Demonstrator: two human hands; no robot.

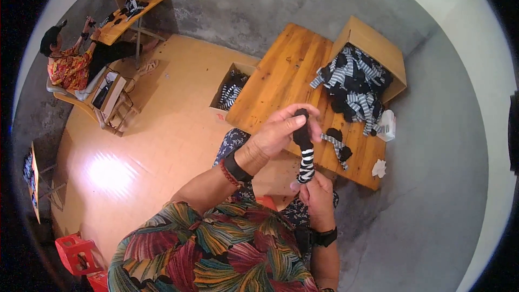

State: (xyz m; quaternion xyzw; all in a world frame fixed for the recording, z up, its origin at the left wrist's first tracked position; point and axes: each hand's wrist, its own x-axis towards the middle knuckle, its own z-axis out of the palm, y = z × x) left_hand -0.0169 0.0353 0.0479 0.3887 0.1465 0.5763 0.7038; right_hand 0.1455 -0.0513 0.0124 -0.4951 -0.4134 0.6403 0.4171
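Note:
A black knit piece with a white-and-black striped lower part, sock-like in shape (pixel 306 158), hangs upright between my hands above the near table edge. My left hand (pixel 277 132) is closed around its black upper end, with the thumb pressed on the front. Lower down, my right hand (pixel 317 190) pinches the bottom of the striped part. A similar piece with grey stripes (pixel 338 145) lies on the table just right of my left hand. Many more black and grey-striped pieces (pixel 357 78) spill from an open box at the far right.
The wooden table (pixel 286 65) carries the tipped cardboard box (pixel 373 40), a white packet (pixel 387 125) and crumpled white paper (pixel 379 168). On the floor beyond its left side stands another box (pixel 219 89) of striped pieces. Far left, a seated person (pixel 70 67) works at another table (pixel 124 24). Red stools (pixel 75 254) stand lower left.

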